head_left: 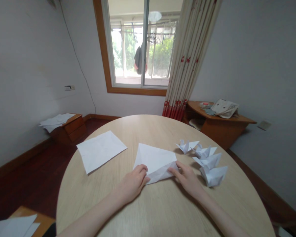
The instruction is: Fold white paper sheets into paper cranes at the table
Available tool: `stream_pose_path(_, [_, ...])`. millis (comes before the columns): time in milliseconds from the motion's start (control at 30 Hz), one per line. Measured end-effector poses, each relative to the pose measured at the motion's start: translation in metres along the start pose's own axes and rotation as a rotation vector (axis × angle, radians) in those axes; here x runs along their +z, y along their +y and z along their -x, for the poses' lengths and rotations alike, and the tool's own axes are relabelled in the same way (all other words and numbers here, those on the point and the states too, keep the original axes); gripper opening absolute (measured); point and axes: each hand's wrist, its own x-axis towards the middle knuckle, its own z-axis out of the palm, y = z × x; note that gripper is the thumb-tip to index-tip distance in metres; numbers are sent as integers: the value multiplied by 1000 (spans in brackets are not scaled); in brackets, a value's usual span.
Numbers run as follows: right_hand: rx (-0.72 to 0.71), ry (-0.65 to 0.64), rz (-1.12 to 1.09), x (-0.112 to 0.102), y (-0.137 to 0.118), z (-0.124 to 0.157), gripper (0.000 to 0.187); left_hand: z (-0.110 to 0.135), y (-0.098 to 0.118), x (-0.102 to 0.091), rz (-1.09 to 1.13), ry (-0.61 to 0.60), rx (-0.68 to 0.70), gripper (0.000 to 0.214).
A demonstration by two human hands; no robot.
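My left hand (134, 182) pinches the folded sheet's (155, 158) near corner, my right hand (187, 177) flat on it; I'd crease evenly.

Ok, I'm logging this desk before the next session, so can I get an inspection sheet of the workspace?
Surface: round wooden table, pale grain.
Job's things: folded sheet, triangular, under both hands' fingers.
Clutter: flat sheet to the left; four folded paper figures to the right.
Grippers: left hand curled at the sheet's near-left corner, grip hidden; right hand flat, fingertips pressing its right corner.
Cables: one wall cable running down beside the window.
Surroundings: window, curtain, low cabinet with papers, corner shelf with a bag.
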Motion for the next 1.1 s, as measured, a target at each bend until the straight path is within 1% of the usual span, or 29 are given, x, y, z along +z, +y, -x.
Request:
stream_pose_path(100, [-61, 110, 44, 5, 3, 1, 36, -1, 0, 2, -88, 45, 24, 14])
stream_pose_path(200, [-171, 252, 117, 11, 3, 3, 29, -1, -1, 3, -115, 67, 40, 15])
stream_pose_path(267, [-276, 338, 187, 15, -1, 5, 34, -1, -1, 3, -115, 68, 43, 16])
stream_pose_path(433, [-457, 419, 387, 23, -17, 11, 50, -1, 1, 1, -152, 79, 68, 17])
stream_pose_path(533, [-500, 437, 500, 25, -23, 12, 51, -1, 4, -1, -162, 72, 70, 14])
stream_pose_path(633, [-482, 449, 571, 26, -23, 12, 50, 0, 7, -4, -161, 64, 80, 9])
stream_pose_path(733, [-451, 437, 604, 27, -19, 11, 49, 1, 9, -6, -124, 30, 84, 3])
stream_pose_path(967, [-378, 367, 583, 30, -12, 10, 50, 3, 10, -12, -44, -64, 127, 23])
stream_pose_path(1100, [-345, 282, 459, 33, -8, 11, 56, 4, 8, -17, -14, -114, 156, 27])
